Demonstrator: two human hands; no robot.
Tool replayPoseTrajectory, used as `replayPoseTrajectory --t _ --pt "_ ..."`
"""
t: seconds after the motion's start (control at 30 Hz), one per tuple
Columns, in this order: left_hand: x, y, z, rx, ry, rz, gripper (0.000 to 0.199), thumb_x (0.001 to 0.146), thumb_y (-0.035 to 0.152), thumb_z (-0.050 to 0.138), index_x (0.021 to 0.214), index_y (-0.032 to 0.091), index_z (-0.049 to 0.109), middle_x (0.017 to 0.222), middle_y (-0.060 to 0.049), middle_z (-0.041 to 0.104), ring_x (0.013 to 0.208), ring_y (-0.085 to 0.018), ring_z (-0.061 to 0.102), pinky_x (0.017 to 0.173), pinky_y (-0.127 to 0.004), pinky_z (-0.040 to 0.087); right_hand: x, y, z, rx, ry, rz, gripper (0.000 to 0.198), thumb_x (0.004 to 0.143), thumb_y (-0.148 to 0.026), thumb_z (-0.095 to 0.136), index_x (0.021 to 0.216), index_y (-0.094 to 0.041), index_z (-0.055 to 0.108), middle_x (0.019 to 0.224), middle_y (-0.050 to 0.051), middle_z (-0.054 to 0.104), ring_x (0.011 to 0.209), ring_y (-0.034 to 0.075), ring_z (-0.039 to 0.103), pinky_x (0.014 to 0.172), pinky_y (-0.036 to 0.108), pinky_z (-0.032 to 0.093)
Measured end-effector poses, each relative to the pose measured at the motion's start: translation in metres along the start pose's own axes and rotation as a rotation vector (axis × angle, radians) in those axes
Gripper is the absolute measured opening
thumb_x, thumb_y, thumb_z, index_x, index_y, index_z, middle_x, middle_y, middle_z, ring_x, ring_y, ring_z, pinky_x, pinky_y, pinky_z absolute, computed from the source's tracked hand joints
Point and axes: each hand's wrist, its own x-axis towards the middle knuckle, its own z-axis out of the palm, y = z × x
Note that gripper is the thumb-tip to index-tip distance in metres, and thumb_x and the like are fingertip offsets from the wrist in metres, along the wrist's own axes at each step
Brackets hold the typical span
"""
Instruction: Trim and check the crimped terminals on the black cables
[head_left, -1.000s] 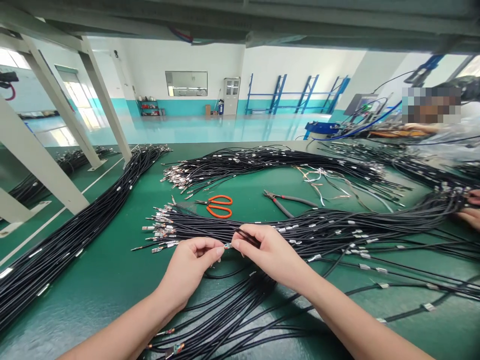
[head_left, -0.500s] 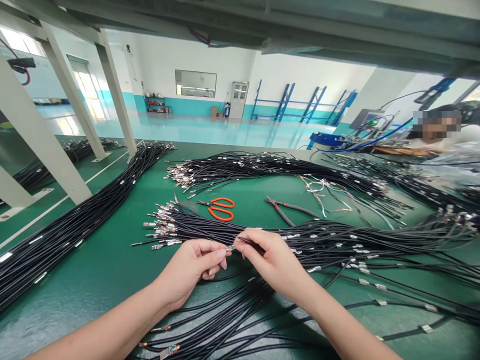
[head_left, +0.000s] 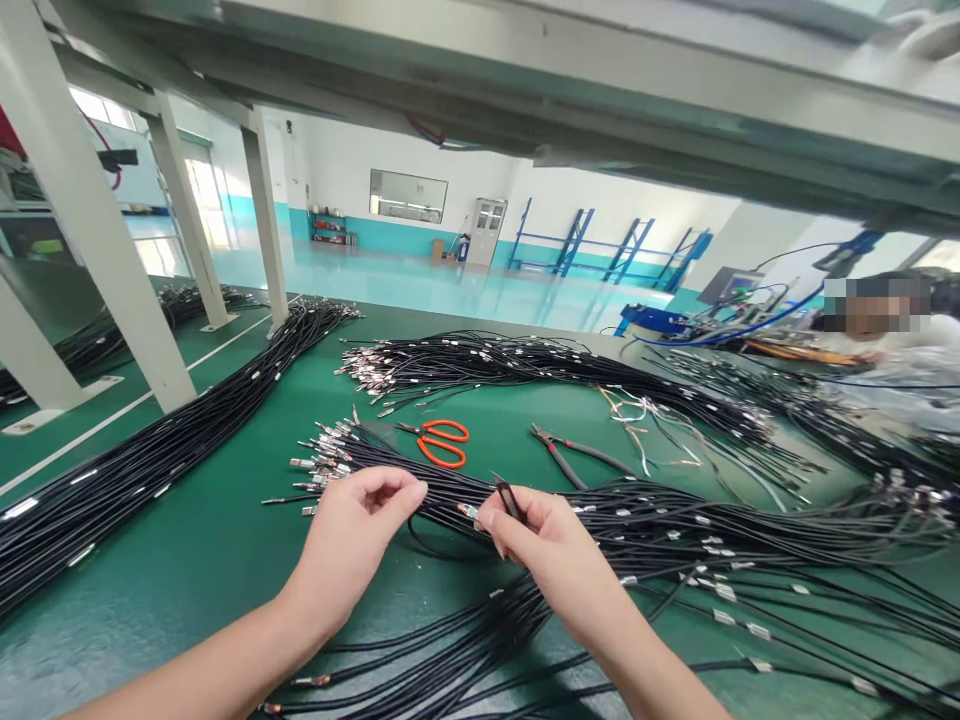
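My left hand point(head_left: 358, 545) is closed in a pinch, thumb against forefinger, over the near bundle. Anything in the pinch is hidden or too small to name. A thin black cable loops out just below it. In my right hand point(head_left: 551, 540), thumb and forefinger grip a black cable's end, whose stripped tip and small metal connector point(head_left: 468, 511) point left. The same hand keeps a slim black pointed tool point(head_left: 509, 497), its point up; I cannot tell its exact kind. Under both hands runs a bundle of black cables point(head_left: 652, 490) with metal connectors at its left end.
Beyond the bundle lie orange-handled scissors point(head_left: 444, 443) and grey-handled cutting pliers point(head_left: 566, 455). Further cable bundles point(head_left: 487, 360) lie behind and along the left point(head_left: 187, 430). Loose wire scraps point(head_left: 645, 410) sit nearby. White frame posts point(head_left: 161, 300) stand left; a person point(head_left: 885, 340) works at right.
My hands have moved apart: the left has let go of the connector and shifted left. The connector stays in my right hand, and the pointed tool now stands more upright there.
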Motion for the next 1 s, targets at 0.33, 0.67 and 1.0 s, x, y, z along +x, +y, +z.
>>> replayPoseTrajectory --t 0.33,0.67,1.0 --pt "-0.023 -0.019 0.021 -0.634 -0.17 -0.433 0.019 0.067 0.027 0.068 0.082 0.015 0.067 0.072 0.001 0.048 0.054 -0.004 0.031 0.046 -0.016 0.023 -0.016 0.007 0.038 -0.157 0.171 -0.101 0.025 0.081 -0.03 0.045 0.059 -0.017 0.046 0.057 -0.001 0.046 0.055 0.011 0.041 0.052 0.022 0.035" --pt "-0.019 -0.022 0.016 -0.558 -0.253 -0.395 0.015 0.072 0.025 0.063 0.07 0.01 0.064 0.073 -0.006 0.061 0.058 -0.008 0.053 0.052 -0.017 0.036 -0.003 0.007 0.0 -0.284 -0.031 -0.276 0.03 0.09 -0.033 0.033 0.092 -0.02 0.059 0.095 0.005 0.062 0.089 0.017 0.054 0.079 0.027 0.041" --pt "-0.018 -0.026 0.013 -0.522 -0.328 -0.356 0.011 0.072 0.019 0.062 0.065 0.011 0.062 0.068 -0.005 0.062 0.059 -0.012 0.06 0.053 -0.019 0.042 0.004 0.009 -0.009 -0.364 -0.381 -0.342 0.026 0.089 -0.026 0.04 0.095 -0.02 0.064 0.084 0.002 0.063 0.075 0.014 0.053 0.069 0.025 0.038"
